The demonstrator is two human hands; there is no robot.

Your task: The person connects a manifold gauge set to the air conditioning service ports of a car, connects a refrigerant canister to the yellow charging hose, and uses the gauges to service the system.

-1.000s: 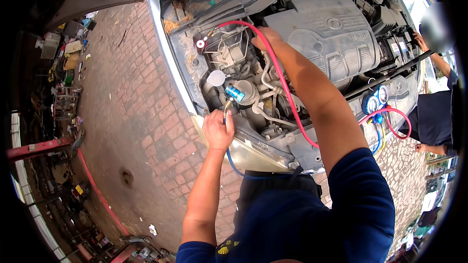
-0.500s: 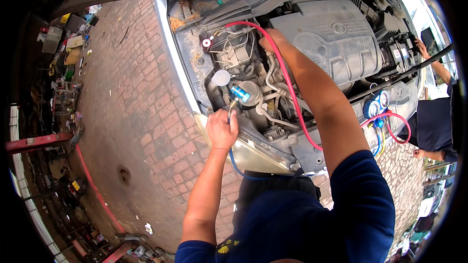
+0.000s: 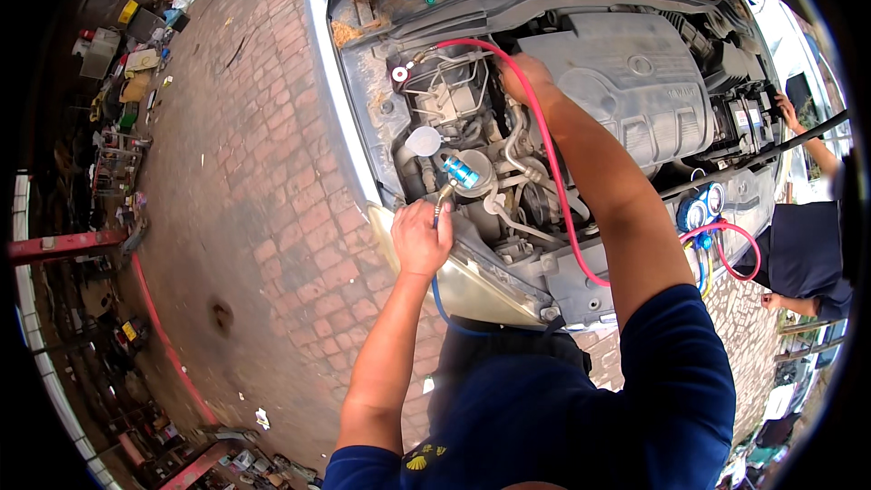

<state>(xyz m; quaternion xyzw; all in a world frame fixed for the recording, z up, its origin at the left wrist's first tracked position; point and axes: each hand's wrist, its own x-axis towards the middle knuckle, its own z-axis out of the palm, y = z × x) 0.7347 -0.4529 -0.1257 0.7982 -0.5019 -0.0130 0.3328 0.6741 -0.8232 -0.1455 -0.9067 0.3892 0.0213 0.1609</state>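
Fingers of the left hand [image 3: 420, 238] wrap the blue hose [image 3: 439, 295] just below its blue coupler [image 3: 460, 171]; limp hose, so grip that stiff fitting. Right hand [image 3: 524, 78], beyond the coupler, grip unclear.

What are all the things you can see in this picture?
car engine bay: one, grey and black, bonnet open, upper middle
engine cover: one, grey, right side of the bay
red hose: one, arcs from the bay's left rear, past the right forearm, towards the gauges
blue hose: one, hangs below the left hand
blue coupler: one, at the blue hose's metal end in the bay
gauges: two, blue-rimmed, right front of the car
headlight: one, clear, front corner
brick ground: reddish, left of the car
workshop clutter: many pieces, mixed colours, far left
another person: one, dark clothes, right edge
left hand: grips the blue hose's end
right hand: reaches deep into the bay
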